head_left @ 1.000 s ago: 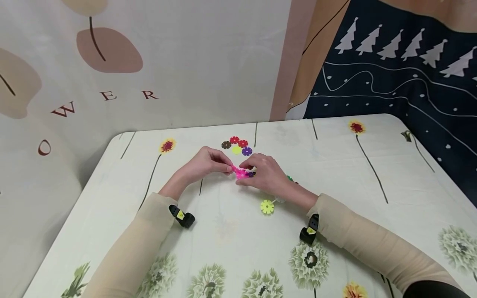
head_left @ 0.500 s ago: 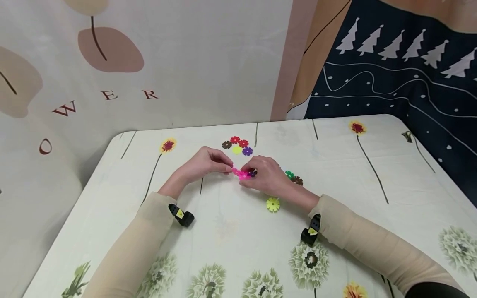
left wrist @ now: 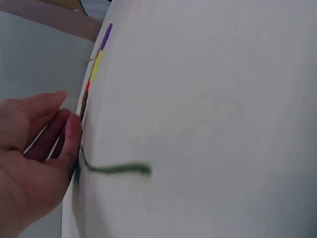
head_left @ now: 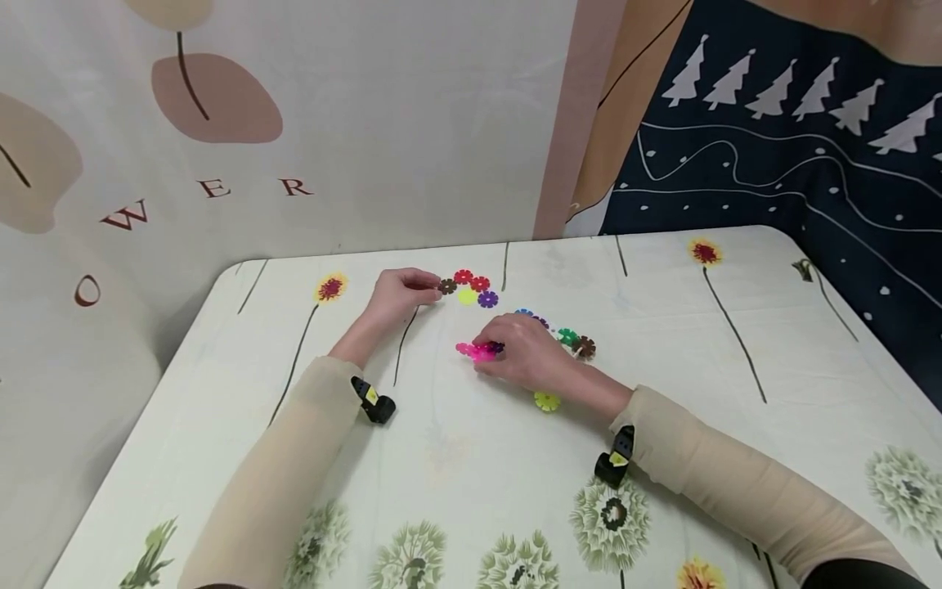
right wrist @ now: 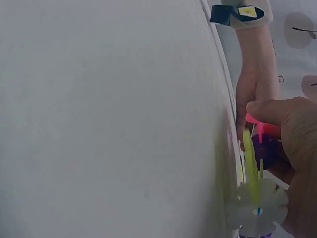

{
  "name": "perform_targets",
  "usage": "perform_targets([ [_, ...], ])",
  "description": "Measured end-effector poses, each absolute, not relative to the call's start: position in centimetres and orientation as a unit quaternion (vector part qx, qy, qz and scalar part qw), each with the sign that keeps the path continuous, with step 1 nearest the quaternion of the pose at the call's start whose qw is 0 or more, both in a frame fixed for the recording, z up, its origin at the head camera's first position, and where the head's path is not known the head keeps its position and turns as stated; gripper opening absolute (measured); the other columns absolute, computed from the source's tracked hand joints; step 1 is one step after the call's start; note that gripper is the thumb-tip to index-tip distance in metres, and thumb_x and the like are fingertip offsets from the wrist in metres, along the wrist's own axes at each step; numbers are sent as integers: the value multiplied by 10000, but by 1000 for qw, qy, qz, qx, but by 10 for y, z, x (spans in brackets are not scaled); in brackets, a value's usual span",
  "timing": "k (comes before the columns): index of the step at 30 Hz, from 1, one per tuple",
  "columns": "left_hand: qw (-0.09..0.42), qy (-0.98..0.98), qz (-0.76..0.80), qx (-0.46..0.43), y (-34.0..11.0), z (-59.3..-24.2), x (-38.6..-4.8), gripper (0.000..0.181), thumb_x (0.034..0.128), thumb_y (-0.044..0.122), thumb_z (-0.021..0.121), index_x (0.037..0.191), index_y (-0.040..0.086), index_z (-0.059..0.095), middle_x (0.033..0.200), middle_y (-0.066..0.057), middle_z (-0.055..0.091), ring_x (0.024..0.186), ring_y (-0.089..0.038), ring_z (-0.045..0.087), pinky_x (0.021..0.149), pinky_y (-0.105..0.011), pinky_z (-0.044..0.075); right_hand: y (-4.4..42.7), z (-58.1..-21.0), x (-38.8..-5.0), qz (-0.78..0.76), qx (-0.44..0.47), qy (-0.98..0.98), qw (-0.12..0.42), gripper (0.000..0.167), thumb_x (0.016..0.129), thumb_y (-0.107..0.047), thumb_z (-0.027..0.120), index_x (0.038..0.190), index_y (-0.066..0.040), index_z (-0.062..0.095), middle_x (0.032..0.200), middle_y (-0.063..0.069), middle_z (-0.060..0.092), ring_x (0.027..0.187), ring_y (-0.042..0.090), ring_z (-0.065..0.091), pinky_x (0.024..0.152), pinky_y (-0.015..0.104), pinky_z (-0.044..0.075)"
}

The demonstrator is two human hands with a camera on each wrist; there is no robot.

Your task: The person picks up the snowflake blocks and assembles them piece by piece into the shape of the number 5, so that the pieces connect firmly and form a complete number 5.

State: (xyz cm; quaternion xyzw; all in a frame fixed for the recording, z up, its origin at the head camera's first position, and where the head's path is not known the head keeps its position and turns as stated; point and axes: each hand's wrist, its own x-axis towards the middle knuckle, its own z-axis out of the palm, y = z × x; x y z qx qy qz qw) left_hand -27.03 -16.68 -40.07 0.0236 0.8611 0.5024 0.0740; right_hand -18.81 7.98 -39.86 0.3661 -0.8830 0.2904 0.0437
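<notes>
From my remote station, I see the right hand (head_left: 524, 350) curled, thumb and fingers pinching a joined group of notched, flower-shaped, plastic-looking discs. At the fingertips, bright pink discs (head_left: 480, 352) stick out toward the left hand, with a dark purple disc (right wrist: 266, 150) tucked just behind them. I judge the grip sits at this end to leave the pink edge and its slots exposed.

Nearer the palm, the right wrist view shows a yellow-green disc (right wrist: 251, 163) edge-on, crossing a pale translucent disc (right wrist: 257, 208); they look slotted together, which would explain their upright stance. Past the knuckles, on the far side of the right hand, are a blue disc (head_left: 523, 312), a green disc (head_left: 567, 336) and a brown disc (head_left: 585, 348). They seem part of the same group, though the hand hides the joins.

The left hand (head_left: 401, 294), farther out and to the left, has bent fingers with a gap at the thumb, holding nothing I can see. Its tips lie right at a dark brown loose disc (head_left: 446, 286); I can't tell whether they touch. Just beyond lie two red discs (head_left: 480, 284), a yellow disc (head_left: 467, 296) and a violet disc (head_left: 488, 300), flat on the white, flower-printed surface (head_left: 441, 491), probably clustered for easy picking.
</notes>
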Motion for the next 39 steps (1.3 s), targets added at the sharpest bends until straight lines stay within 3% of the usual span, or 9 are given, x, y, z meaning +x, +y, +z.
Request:
perform_targets([
  [5,43,874,484,6,-156,-406,-281,360,943,127,755,1289,47,695,1212,-124,678,1098,-257,593,891,-340,514,81,-398,-188,286,376,-880,55,304,829,-215,886,1075,-61,793,1008,27,758,975,202,681,925,370,528],
  [12,38,897,441,18,-148,-405,-286,347,915,92,774,1252,38,712,1153,-138,698,1045,-269,614,885,-364,507,80,-397,-186,287,364,-885,45,313,836,-226,881,1086,-62,791,1030,29,760,1013,214,675,934,370,529],
  [20,106,906,405,57,-163,-397,-273,313,914,113,786,1212,43,721,1135,-114,690,1017,-268,589,920,-377,507,80,-398,-186,296,354,-886,43,309,838,-200,876,1100,-63,787,1048,34,759,1005,206,684,903,357,547],
  [27,141,903,392,108,-183,-393,-259,263,898,78,794,1149,22,743,1073,-119,702,955,-265,559,835,-338,486,80,-398,-186,305,356,-882,48,291,832,-186,879,1078,-61,788,1025,33,755,991,205,682,887,345,553],
  [34,166,868,453,119,-192,-394,-243,214,939,28,730,1149,-9,743,1048,-127,721,900,-235,649,792,-263,557,80,-398,-186,310,356,-881,41,291,835,-187,878,1080,-62,785,1025,32,748,985,202,674,878,341,550],
  [39,200,829,507,122,-190,-392,-234,235,945,41,732,1171,-23,736,1077,-144,715,887,-218,691,796,-279,596,80,-398,-186,306,363,-879,45,272,837,-181,874,1064,-61,786,1013,31,748,969,203,676,864,345,549],
])
